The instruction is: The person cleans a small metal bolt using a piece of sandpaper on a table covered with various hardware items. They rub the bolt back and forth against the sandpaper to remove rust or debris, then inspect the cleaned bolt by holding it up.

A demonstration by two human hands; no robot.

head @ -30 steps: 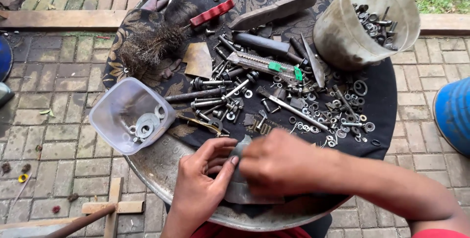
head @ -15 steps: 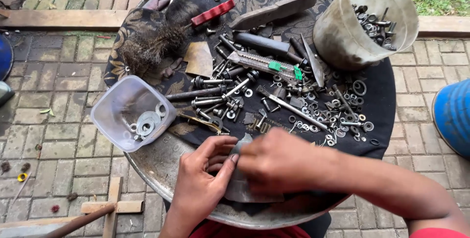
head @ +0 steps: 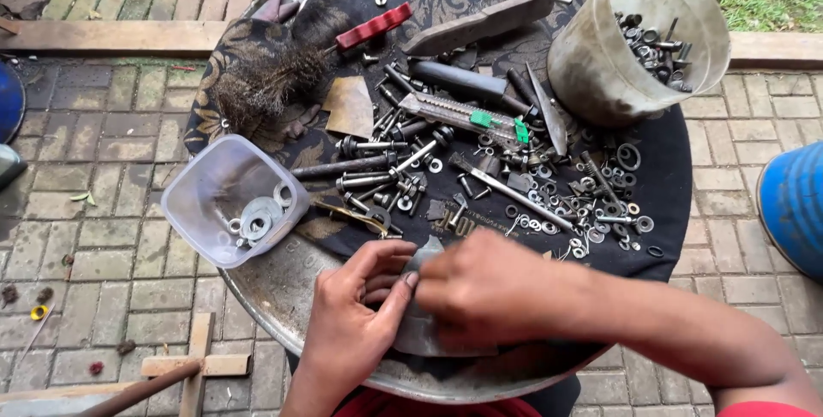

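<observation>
Grey sheet metal (head: 429, 331) lies flat at the near edge of the round metal tray (head: 274, 297) that serves as the desk, and both hands meet on it. The left hand (head: 356, 314) has its fingers curled, the thumb tip pressed toward the right hand, pinching at the piece's upper corner. The right hand (head: 489, 288) lies over the piece with its fingers closed down; what it grips underneath is hidden, so whether it clamps a small part or only the sheet cannot be told.

As for progress, the work looks like it sits in the middle — a judgement from how things lie. A clear plastic tub (head: 231, 203) at the tray's left edge holds only a few washers (head: 255, 218), while a tall cloudy bucket (head: 639, 36) at the far right has a modest heap of nuts and bolts. Most of the hardware remains loose on the dark patterned cloth (head: 660, 168): a spread of bolts and washers (head: 514, 186) lies beside a utility knife (head: 467, 114) with green tabs, a wire brush (head: 283, 74) with a red handle and a brown scrap of sandpaper (head: 350, 107). Much is left unsorted — the heap far outweighs what either container holds.
</observation>
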